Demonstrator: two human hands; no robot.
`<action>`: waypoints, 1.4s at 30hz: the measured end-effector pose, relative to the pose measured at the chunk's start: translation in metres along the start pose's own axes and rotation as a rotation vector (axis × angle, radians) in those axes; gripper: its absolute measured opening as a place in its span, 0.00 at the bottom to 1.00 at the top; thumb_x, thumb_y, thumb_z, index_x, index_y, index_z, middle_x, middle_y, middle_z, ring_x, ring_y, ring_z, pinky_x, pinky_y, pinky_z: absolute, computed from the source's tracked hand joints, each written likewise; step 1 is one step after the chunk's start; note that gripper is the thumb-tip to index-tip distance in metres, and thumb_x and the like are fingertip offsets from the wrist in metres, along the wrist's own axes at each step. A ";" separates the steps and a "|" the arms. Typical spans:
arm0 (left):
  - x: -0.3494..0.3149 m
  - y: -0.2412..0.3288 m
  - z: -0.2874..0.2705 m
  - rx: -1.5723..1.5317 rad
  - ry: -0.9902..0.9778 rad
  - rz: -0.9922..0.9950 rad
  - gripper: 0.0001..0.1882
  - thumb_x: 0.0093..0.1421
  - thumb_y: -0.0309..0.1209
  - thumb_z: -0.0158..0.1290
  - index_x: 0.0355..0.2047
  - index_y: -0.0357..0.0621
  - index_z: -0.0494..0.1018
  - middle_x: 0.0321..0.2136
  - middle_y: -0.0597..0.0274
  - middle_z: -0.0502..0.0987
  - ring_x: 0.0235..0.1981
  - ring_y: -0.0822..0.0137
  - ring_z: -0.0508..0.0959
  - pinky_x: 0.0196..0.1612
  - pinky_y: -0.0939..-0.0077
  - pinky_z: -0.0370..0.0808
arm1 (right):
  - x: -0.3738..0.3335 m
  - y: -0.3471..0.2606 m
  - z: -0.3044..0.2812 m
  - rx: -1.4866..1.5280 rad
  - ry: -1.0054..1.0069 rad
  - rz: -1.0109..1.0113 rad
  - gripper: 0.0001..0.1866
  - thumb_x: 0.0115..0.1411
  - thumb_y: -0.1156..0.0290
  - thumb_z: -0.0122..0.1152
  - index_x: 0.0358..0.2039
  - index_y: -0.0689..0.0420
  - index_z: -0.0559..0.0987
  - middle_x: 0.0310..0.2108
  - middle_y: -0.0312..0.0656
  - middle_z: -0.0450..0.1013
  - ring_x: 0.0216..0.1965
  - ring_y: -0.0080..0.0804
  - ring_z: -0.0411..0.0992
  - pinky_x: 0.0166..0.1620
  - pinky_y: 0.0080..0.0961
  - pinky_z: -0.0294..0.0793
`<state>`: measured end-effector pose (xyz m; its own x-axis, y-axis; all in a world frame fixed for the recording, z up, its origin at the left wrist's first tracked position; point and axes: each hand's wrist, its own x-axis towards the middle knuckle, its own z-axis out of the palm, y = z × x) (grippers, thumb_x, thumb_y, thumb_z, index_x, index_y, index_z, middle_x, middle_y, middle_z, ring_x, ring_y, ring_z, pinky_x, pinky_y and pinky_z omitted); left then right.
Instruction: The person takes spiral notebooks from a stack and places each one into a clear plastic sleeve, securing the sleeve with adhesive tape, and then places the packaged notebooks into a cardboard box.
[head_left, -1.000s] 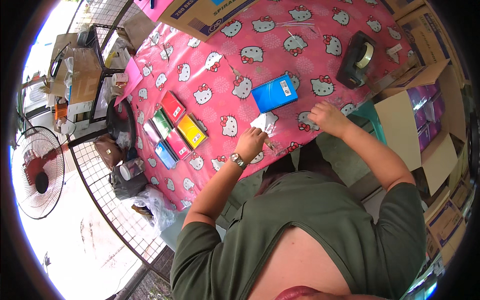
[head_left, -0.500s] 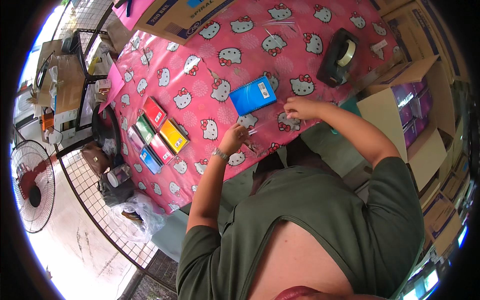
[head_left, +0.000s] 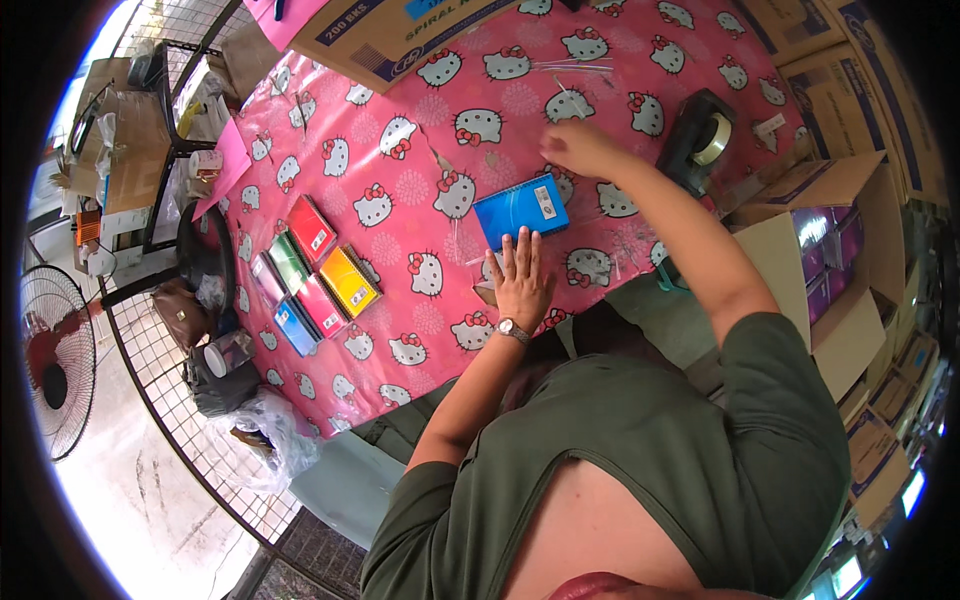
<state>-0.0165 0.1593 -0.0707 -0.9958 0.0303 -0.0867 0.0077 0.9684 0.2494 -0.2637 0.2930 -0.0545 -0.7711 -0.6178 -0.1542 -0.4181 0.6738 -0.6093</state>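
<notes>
Landmark: the blue spiral notebook [head_left: 521, 212], flat on the pink tablecloth [head_left: 385, 250]. On my remote feed, the left hand [head_left: 522, 285] lies on the landmark's near side, palm down, fingers spread, fingertips at its near edge, grasping nothing; I judge it so placed to steady the notebook. Right hand [head_left: 580, 148]: just beyond the landmark's far right corner, fingers curled; I cannot tell whether anything thin is pinched there. Tape dispenser [head_left: 680, 150]: right of the landmark and farther off, probably for the right arm's reach. Notebook cluster [head_left: 322, 298]: well left of the landmark, covers up, presumably so each colour shows.
</notes>
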 end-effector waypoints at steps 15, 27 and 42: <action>0.062 -0.032 -0.032 -0.070 0.257 -0.022 0.20 0.53 0.33 0.54 0.48 0.54 0.70 0.53 0.63 0.68 0.54 0.59 0.66 0.59 0.46 0.50 | -0.056 -0.073 0.043 -0.393 0.371 -0.248 0.04 0.53 0.68 0.52 0.26 0.49 0.76 0.32 0.36 0.69 0.40 0.33 0.68 0.46 0.35 0.64; 0.220 -0.119 -0.075 -0.586 0.026 -0.342 0.09 0.51 0.30 0.58 0.31 0.38 0.78 0.34 0.57 0.79 0.32 0.63 0.79 0.34 0.69 0.73 | -0.080 -0.074 0.081 -0.585 0.606 -0.183 0.08 0.55 0.67 0.50 0.34 0.44 0.76 0.48 0.31 0.70 0.50 0.29 0.65 0.53 0.38 0.60; 0.074 -0.033 -0.068 0.067 0.246 0.240 0.17 0.49 0.33 0.56 0.40 0.45 0.73 0.40 0.61 0.72 0.45 0.59 0.69 0.46 0.63 0.64 | -0.077 -0.078 0.082 -0.633 0.551 -0.185 0.06 0.56 0.65 0.50 0.33 0.45 0.75 0.41 0.28 0.71 0.50 0.24 0.66 0.55 0.37 0.58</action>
<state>-0.0965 0.1130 -0.0195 -0.9569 0.2063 0.2042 0.2422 0.9552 0.1698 -0.1324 0.2545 -0.0591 -0.7189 -0.5653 0.4046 -0.6228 0.7823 -0.0136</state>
